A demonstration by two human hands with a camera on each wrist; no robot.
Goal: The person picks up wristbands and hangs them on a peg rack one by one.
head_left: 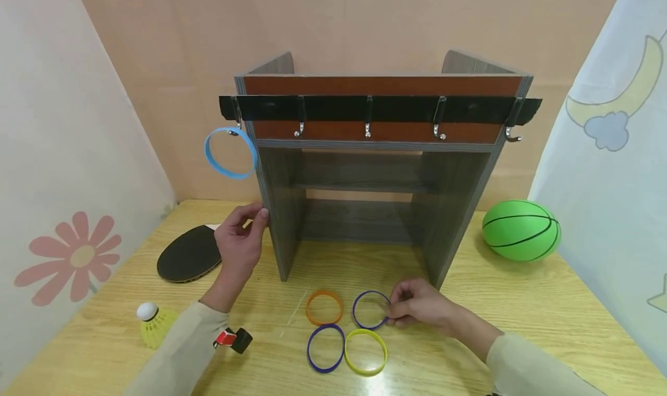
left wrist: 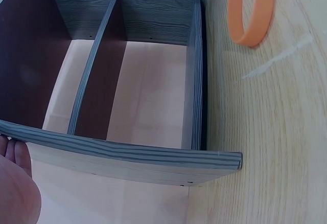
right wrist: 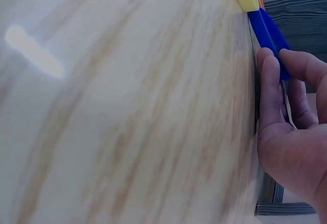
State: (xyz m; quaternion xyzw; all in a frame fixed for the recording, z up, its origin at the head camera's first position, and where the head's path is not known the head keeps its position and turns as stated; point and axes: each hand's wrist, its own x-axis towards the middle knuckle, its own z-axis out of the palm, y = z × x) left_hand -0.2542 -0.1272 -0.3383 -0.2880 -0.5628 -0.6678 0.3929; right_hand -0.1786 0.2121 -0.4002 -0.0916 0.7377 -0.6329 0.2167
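Note:
My right hand pinches the right edge of a dark blue wristband on the table; the right wrist view shows the blue band between thumb and fingers. My left hand touches the outer left side of a grey wooden shelf unit with loosely bent fingers. In the left wrist view, its fingertips meet the panel's outer face. Beside the held band lie an orange wristband, a purple wristband and a yellow wristband. A light blue wristband hangs from the leftmost hook.
A black strip with several metal hooks crosses the shelf's upper front. A black table tennis paddle and a yellow shuttlecock lie at the left. The green ball sits right of the shelf on the wooden table.

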